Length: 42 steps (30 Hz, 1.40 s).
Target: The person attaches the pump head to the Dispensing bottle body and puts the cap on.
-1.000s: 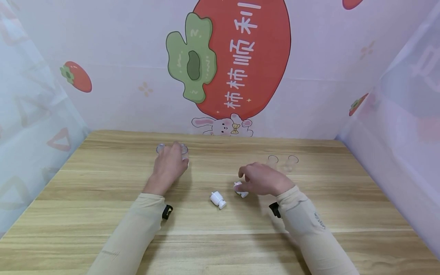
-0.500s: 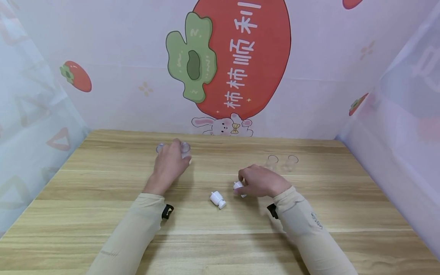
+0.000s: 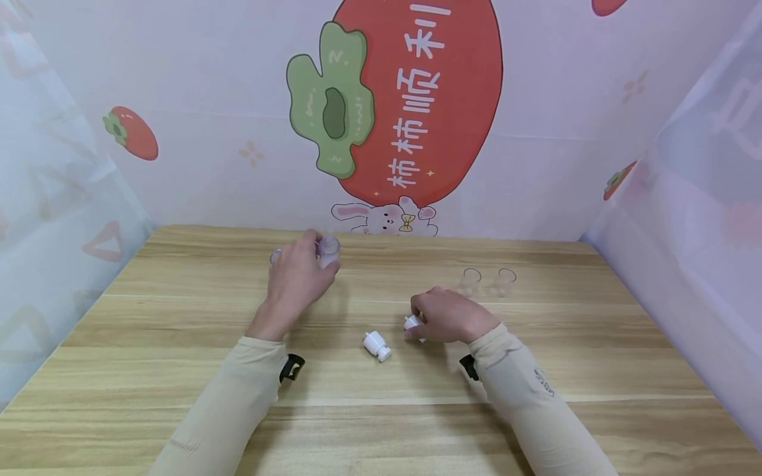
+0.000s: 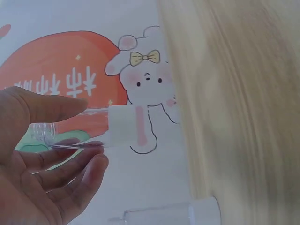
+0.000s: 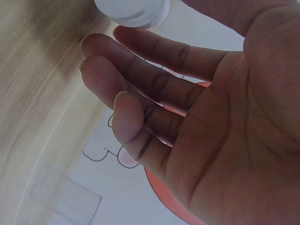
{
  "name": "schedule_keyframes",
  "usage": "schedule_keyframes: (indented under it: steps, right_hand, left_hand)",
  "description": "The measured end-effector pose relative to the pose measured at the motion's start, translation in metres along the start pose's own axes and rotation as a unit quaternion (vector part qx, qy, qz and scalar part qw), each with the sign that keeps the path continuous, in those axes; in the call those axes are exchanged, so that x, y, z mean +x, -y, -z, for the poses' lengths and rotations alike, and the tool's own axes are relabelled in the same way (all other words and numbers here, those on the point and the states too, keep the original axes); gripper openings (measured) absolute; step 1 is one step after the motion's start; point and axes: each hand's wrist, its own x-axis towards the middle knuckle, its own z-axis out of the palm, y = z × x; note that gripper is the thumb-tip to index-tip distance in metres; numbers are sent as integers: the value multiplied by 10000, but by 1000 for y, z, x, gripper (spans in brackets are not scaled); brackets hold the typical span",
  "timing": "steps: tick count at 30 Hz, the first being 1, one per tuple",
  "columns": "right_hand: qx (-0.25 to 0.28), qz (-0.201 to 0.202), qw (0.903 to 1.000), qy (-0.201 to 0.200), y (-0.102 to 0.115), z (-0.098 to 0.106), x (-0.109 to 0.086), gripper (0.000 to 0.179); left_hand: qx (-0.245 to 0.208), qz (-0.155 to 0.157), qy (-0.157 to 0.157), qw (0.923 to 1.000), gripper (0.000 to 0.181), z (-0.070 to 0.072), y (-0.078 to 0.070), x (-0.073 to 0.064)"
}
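Note:
In the head view my left hand [image 3: 296,276] grips a clear plastic bottle [image 3: 329,250] at the back left, lifted off the table. The left wrist view shows its threaded open neck and white-banded base [image 4: 123,126], between thumb and fingers. A second such bottle [image 3: 275,256] stands just left of that hand. My right hand [image 3: 449,316] pinches a white pump head [image 3: 412,322] low over the table between thumb and fingers; its white end [image 5: 133,11] shows at the top of the right wrist view. Another white pump head [image 3: 376,345] lies on its side between the hands.
Two clear caps [image 3: 469,283] stand upright behind my right hand; one clear cap [image 5: 65,194] also appears in the right wrist view. The wooden table [image 3: 369,430] ends at a printed backdrop [image 3: 226,165], with cloth walls on both sides.
My left hand has lifted the bottle and moved it slightly right and back. The right hand has shifted a little left and its fingers have closed around the pump head.

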Motion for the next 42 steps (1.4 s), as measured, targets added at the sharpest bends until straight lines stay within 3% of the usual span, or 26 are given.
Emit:
schedule_keyframes:
  steps: [11, 21, 36, 42]
  right_hand:
    - [19, 19, 10000, -61, 1, -2, 1, 24]
    - [67, 140, 9997, -177, 0, -2, 1, 22]
    - [65, 262, 9983, -520, 0, 7, -2, 25]
    - [160, 380, 9958, -819, -6, 12, -6, 31]
  left_hand:
    - [-694, -282, -305, 9967, 40, 5, -13, -3]
    - [-1382, -848, -425, 9858, 39, 5, -20, -4]
    - [-1698, -1728, -253, 9699, 40, -1, -27, -8]
    - [-1692, -1833, -179, 9682, 40, -2, -28, -8]
